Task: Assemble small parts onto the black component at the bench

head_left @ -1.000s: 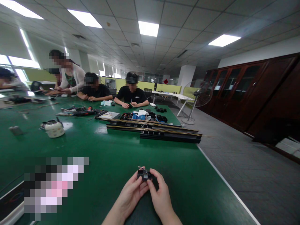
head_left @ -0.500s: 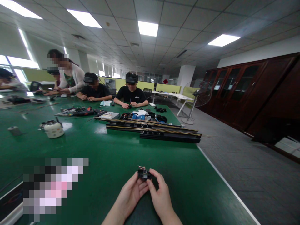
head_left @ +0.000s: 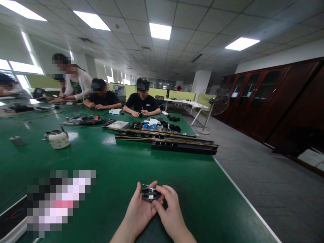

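A small black device (head_left: pixel 150 194) with an open top, a pale label inside and a thin wire sticking out at its upper left is held above the green table. My left hand (head_left: pixel 139 209) is palm up under it, with the thumb along its left end and the fingers beneath. From the right, my right hand (head_left: pixel 169 207) pinches the device's right end between thumb and fingers. The fingers partly hide that end. What the device is, I cannot tell.
Beyond my hands, long black rails (head_left: pixel 184 148) with thin brass-coloured rods lie across the green table (head_left: pixel 113 172). A white jar (head_left: pixel 58 139) and a grey cylinder (head_left: pixel 16 141) stand to the left. Several people sit or stand at the far side. A fan (head_left: pixel 211 101) stands right.
The device has moved slightly left and down and now lies flatter. My left thumb has straightened upward, and the right fingers have come further over the device's right end.
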The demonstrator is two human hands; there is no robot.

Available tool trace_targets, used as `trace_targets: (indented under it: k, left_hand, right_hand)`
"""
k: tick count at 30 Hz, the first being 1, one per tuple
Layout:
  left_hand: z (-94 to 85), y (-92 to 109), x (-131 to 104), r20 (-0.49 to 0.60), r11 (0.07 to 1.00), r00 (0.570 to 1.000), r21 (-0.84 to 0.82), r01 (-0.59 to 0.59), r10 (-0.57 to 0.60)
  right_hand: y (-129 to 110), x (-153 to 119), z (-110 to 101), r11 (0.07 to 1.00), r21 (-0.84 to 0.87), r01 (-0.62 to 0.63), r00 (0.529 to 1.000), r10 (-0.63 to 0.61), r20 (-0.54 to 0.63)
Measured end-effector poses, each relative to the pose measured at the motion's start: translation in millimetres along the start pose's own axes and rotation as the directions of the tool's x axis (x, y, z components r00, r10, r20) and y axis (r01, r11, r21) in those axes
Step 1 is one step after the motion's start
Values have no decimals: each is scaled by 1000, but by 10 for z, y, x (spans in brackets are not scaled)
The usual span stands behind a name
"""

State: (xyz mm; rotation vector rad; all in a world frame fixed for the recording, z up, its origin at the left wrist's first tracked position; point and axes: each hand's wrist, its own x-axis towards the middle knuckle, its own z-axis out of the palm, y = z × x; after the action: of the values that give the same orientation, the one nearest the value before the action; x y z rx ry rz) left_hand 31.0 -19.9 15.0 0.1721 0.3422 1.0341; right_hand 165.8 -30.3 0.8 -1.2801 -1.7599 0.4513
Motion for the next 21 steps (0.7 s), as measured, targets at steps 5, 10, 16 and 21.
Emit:
trace_targets:
  k: [5,10,16,21]
  left_hand:
    - [28,12,-11,-4,999,1000,-33,16,-17]
    - [28,12,-6,-25,1000,1000,-5,1,-1]
    - [35,13,-6,-59,1000,998,-16,-11,10]
    - [32,-1,7,-107,999,993,-28,-43,40]
  right_hand:
    - [-53,12,-21,996,4,91,995,-91,33]
    - [-77,11,-32,995,-13,97,995,-97,23]
    - [-76,15,-32,995,-31,98,994,-96,41]
    - [-63,13,-13,993,-48,107,994,-106,30]
